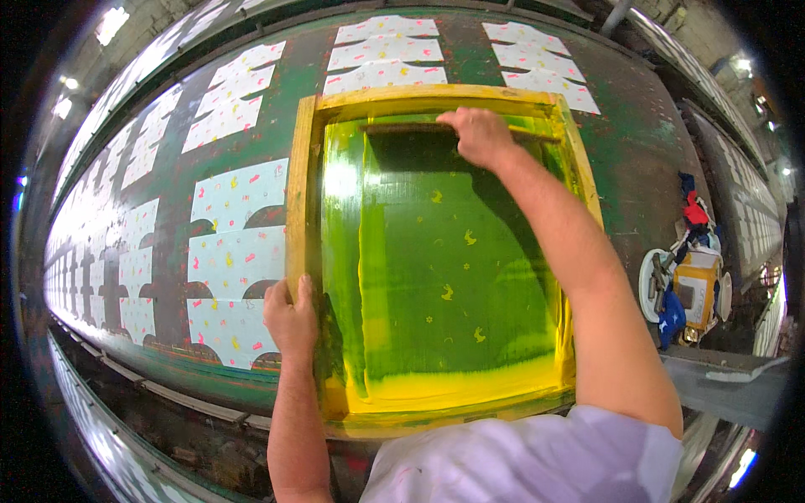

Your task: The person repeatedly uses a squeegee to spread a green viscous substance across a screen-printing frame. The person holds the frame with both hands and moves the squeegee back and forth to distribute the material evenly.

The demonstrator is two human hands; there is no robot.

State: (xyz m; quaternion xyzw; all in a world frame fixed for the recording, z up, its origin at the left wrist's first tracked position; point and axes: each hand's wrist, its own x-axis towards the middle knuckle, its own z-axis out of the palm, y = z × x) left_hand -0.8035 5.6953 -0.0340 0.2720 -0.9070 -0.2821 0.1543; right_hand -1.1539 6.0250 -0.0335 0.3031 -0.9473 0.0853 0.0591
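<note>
A wooden screen-printing frame (298, 189) lies in front of me, its green mesh (419, 277) showing small yellow motifs. Yellow ink (453, 390) pools along the mesh's near end, and streaks run up its left side. My right hand (480, 138) is closed over the long squeegee (402, 128), which spans much of the mesh close to the far rail. On the frame's left rail, toward the near corner, my left hand (291, 318) is wrapped around the wood. The squeegee's lower edge is in shadow.
White printed fabric pieces (237, 201) lie in rows on the long green table (637, 159), left of and beyond the frame. At the right edge are a yellow-and-white container (698, 289), a white round lid (650, 285) and crumpled rags (696, 210).
</note>
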